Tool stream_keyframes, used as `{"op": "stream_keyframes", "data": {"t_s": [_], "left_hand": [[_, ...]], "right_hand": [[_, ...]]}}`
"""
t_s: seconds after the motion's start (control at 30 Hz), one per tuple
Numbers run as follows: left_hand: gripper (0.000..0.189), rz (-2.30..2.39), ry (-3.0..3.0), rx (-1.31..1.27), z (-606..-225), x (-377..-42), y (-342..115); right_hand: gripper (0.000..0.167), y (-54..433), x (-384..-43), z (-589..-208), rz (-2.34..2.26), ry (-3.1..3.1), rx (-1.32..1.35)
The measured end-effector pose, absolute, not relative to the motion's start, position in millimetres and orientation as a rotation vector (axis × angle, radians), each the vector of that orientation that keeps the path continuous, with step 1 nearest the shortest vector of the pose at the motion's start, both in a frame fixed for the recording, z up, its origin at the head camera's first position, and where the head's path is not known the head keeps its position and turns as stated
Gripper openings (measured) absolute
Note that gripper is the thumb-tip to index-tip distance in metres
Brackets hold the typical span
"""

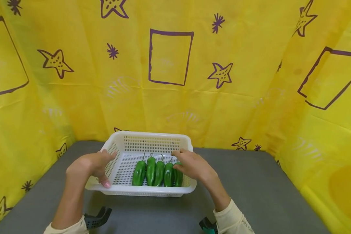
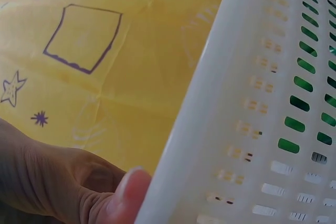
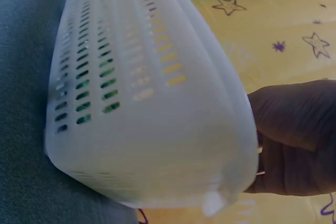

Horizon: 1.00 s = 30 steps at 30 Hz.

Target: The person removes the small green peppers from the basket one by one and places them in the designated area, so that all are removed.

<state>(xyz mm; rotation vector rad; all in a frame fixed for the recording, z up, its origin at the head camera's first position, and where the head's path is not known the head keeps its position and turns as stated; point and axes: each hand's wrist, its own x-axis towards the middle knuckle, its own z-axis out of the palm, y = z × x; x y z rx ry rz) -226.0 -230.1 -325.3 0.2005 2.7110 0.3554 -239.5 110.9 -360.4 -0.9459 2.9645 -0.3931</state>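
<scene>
A white plastic basket (image 1: 147, 191) with slotted walls sits on the grey table. Several green chili peppers (image 1: 159, 172) lie side by side in its right half, stems toward the back. My left hand (image 1: 90, 165) is over the left side, its thumb at the near rim and its fingers spread apart from it over the inside. Over the right wall, my right hand (image 1: 194, 164) reaches inward above the rightmost pepper (image 1: 178, 178), thumb and fingers apart. Its palm side is hidden. In the left wrist view, the left thumb (image 2: 128, 192) shows beside the rim.
Grey table surface (image 1: 245, 188) extends around the basket. Yellow patterned cloth (image 1: 175, 107) hangs behind and along both sides. Dark wrist straps (image 1: 97, 218) show near the sleeves.
</scene>
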Motion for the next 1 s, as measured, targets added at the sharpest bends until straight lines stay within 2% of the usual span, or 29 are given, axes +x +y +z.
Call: {"op": "stream_keyframes", "data": {"t_s": [0.1, 0.27, 0.4, 0.7, 1.0], "left_hand": [[0.132, 0.37, 2.704, 0.177, -324.3, -225.9, -230.0], [0.133, 0.365, 2.712, 0.176, -324.0, -225.8, -230.4], [0.131, 0.348, 2.72, 0.198, -324.6, -226.3, -229.6], [0.127, 0.306, 2.728, 0.219, -323.8, -224.9, -225.2], [0.129, 0.288, 2.722, 0.213, -324.0, -226.4, -226.8]], "right_hand": [[0.038, 104.1, -238.9, -363.8, -0.347, 2.934, -0.978], [0.01, 96.6, -238.3, -370.0, -0.24, 2.866, -1.051], [0.006, 91.2, -236.1, -376.0, -0.17, 2.833, -1.058], [0.025, 84.4, -230.5, -385.1, -0.03, 2.882, -0.972], [0.028, 76.0, -228.7, -393.1, 0.185, 3.046, -0.878]]}}
